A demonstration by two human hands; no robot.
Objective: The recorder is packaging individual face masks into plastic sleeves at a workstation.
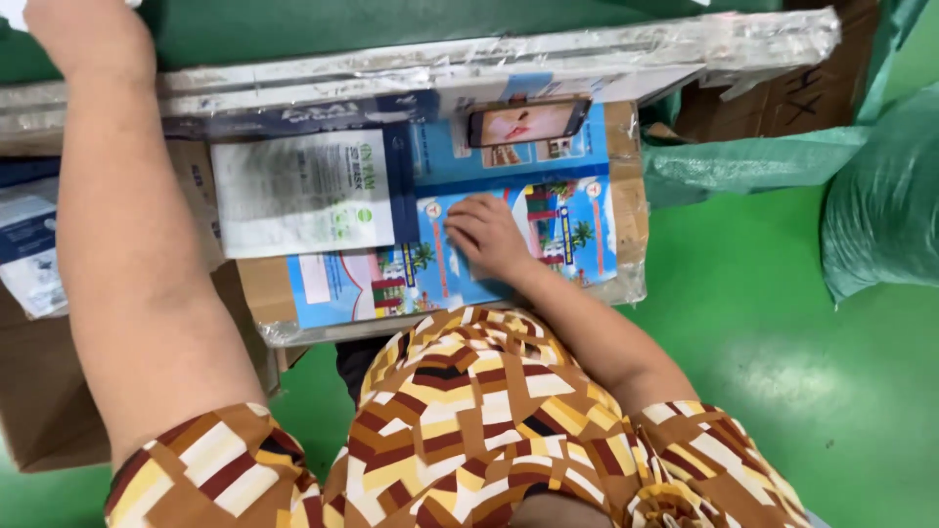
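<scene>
On the counter (626,210), right hand (486,235) rests knuckles-curled on a blue printed sheet (548,230), gripping nothing — left hand (44,12) reaches beyond the frame, its grip impossible to tell.

Glossy printed paper sheet (509,240) w/ matt cardboard (626,196) under clear crinkly plastic wrap (685,44); shiny green floor (782,323).

Pretty bright in here, flat overhead light, hardly any shadows. The green floor (782,362) throws back a soft whitish sheen, and the plastic wrap (587,49) along the far edge glints. The near patterned clothing (469,430) looks a bit soft, edges slightly stretched.
</scene>
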